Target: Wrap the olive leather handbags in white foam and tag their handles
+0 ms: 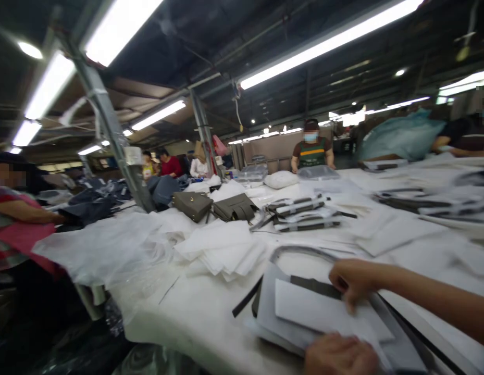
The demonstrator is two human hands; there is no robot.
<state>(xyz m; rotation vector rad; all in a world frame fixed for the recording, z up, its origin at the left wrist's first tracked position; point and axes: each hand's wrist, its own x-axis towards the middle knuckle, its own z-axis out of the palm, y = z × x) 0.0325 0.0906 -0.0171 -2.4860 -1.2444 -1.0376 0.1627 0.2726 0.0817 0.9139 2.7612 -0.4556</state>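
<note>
My right hand [353, 281] reaches in from the right, its fingers bent down onto a white sheet [315, 312] that lies over a dark olive bag [312, 286] with a grey strap [300, 252]. Whether the fingers grip the sheet or only press it is unclear. At the bottom edge, my left hand [339, 357] rests on the near end of the same sheet. It is blurred and its fingers do not show.
Stacks of white sheets [222, 250] and clear plastic [101, 250] cover the white table [195, 312]. Two olive bags [214, 205] and wrapped bags [304, 213] lie further back. Other people work at the left [19, 229], far end [312, 151] and right [468, 135].
</note>
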